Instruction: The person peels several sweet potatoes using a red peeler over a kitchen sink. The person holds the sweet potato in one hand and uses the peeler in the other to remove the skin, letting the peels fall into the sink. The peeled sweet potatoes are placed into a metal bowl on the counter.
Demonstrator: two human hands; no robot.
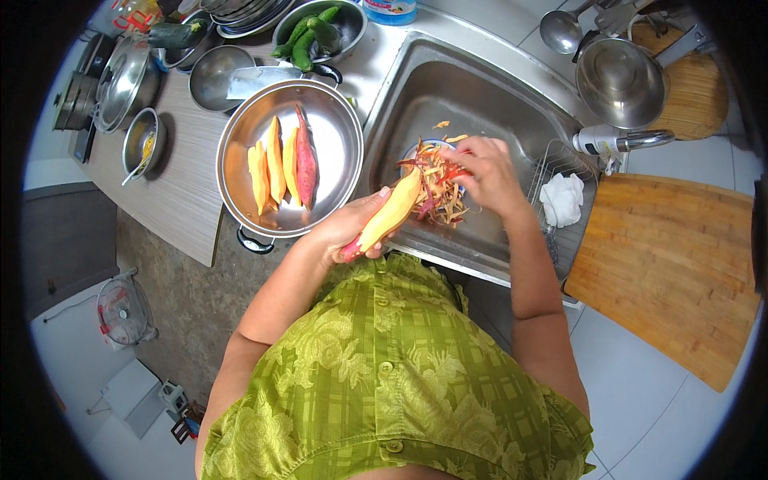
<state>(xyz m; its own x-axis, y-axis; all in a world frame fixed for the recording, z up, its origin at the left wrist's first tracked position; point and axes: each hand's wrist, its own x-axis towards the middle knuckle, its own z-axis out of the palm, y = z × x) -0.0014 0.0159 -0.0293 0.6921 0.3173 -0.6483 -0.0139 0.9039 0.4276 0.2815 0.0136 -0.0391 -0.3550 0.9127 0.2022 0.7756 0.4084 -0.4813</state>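
Note:
My left hand (354, 228) grips a mostly peeled sweet potato (393, 207), orange-yellow with red skin left at its lower end. Beside its upper end is my right hand (487, 171), fingers curled around a red tool that looks like a peeler (455, 174), partly hidden by the fingers. Below both hands, a heap of peelings (441, 198) covers a blue-rimmed dish in the steel sink (498, 108). To the left, a wide steel pan (333, 138) holds several peeled sweet potatoes (274, 162) and one with red skin (306, 159).
A cleaver (258, 82) lies behind the pan, near a bowl of cucumbers (315, 36). Farther left stands a small steel bowl (144, 144). Right of the sink are a wire rack with a white cloth (562, 199), a faucet (645, 141) and a wooden cutting board (666, 264).

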